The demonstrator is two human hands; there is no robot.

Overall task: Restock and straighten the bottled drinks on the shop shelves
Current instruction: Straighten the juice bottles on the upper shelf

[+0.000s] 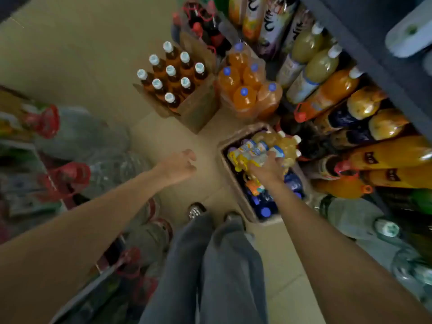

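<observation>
Low and right of centre in the frame, the right hand [266, 168] reaches down into an open cardboard box [236, 181] on the floor and closes its fingers over a shrink-wrapped pack of small juice bottles [264, 150], which lies tilted across the top of the box on darker blue-capped bottles beneath. The left hand [180, 166] hangs in the air at mid-frame, fingers loosely curled around nothing. The pack is likely fairly heavy for one hand, and its film looks slick and soft, so it may sag or slip if lifted by the wrap alone; a firmer hold would be under the bottle bodies or around two necks, with the free hand supporting the far end. The bottles themselves look like plastic, stiff enough to bear a squeeze. Room is tight on the right, where rows of large orange and yellow bottles [350, 118] lean out from under a dark shelf edge [364, 54] close beside the box. The beige floor [70, 54] to the upper left is open; a carton of white-capped brown bottles [173, 80] stands above centre.
</observation>
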